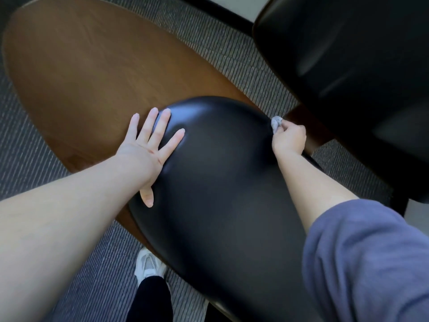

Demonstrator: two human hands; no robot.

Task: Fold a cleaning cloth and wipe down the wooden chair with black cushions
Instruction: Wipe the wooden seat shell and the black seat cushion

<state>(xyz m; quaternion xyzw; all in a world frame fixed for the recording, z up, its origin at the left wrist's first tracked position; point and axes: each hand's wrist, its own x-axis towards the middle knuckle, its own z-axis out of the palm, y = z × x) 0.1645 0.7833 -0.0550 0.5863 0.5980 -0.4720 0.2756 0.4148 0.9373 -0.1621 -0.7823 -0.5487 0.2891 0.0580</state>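
A rounded black cushion (220, 182) of the chair fills the middle of the head view, with a curved brown wooden shell (81, 73) behind and to its left. My left hand (151, 149) lies flat on the cushion's left edge, fingers spread, holding nothing. My right hand (289, 139) is closed on a small bunched grey cleaning cloth (276, 123), pressed against the cushion's far right edge beside a dark wooden part (308, 131). Most of the cloth is hidden in the fist.
A second large black cushion (352, 77) stands at the upper right, close to my right hand. Grey striped carpet (232, 54) covers the floor. My white shoe (149, 266) and dark trouser leg show at the bottom.
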